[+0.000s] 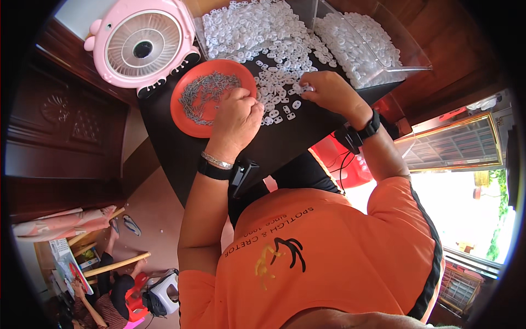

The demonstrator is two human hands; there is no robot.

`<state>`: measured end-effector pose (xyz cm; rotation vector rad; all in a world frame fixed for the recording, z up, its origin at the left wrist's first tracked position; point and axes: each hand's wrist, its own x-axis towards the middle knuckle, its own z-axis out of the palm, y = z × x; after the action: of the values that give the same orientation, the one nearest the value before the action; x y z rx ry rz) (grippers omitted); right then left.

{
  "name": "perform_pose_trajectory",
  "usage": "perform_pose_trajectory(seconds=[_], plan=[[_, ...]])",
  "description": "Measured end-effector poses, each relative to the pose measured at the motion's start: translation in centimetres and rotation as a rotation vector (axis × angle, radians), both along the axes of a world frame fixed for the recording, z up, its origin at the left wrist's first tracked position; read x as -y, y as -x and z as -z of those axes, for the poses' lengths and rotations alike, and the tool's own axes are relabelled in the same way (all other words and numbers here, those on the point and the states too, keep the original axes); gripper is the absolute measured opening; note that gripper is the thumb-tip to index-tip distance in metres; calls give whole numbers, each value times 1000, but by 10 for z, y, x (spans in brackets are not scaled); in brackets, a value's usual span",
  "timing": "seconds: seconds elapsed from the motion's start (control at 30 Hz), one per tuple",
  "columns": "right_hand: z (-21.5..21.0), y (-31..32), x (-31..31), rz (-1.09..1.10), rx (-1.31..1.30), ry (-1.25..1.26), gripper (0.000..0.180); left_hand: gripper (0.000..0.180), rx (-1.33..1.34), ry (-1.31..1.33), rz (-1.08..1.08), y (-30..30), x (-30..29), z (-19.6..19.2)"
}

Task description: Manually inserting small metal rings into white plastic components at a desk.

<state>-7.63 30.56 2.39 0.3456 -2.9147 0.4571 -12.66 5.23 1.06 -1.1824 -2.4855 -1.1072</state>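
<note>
An orange-red plate (pixel 176 104) lies on the dark table and holds many small grey metal pins or screws (pixel 205 90). My left hand (pixel 239 118) is over the plate's right side, fingers bent together; whatever the fingertips grip is hidden. To the right, my right hand (pixel 331 93) pinches a small white plastic piece (pixel 308 88) between thumb and fingers. Loose white plastic pieces (pixel 274 82), rounded and with small holes, are scattered on the table between plate and right hand.
A pink fan (pixel 143 46) stands behind the plate. Heaps of white pieces fill clear bins: one heap (pixel 246 27) at the back, another bin (pixel 392 74) to the right. The dark table (pixel 181 159) has its near edge by my body. Another person (pixel 101 307) sits at lower left.
</note>
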Motion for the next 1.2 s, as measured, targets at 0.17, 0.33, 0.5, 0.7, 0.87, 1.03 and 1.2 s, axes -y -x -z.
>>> perform_pose_trajectory(seconds=[0.17, 0.33, 0.5, 0.7, 0.87, 1.03, 1.2], plan=[[7, 27, 4, -70, -59, 26, 20, 23, -20, -15, -7, 0, 0, -1], [-5, 37, 22, -76, -188, -169, 20, 26, -26, -5, -43, 0, 2, -2], [-21, 15, 56, -360, -129, -37, 25, 28, -15, 178, -119, -4, 5, -9], [-7, 23, 70, -519, -111, -100, 23, 31, -17, 154, -141, -3, 4, -13], [-15, 45, 62, -497, -118, -198, 20, 28, 32, 86, -154, -5, 9, -18], [-31, 73, 58, -436, -160, -142, 21, 25, 33, -84, -315, 7, 24, -40], [-37, 113, 63, -438, -189, -149, 20, 29, 16, 38, -512, 15, 52, -67]])
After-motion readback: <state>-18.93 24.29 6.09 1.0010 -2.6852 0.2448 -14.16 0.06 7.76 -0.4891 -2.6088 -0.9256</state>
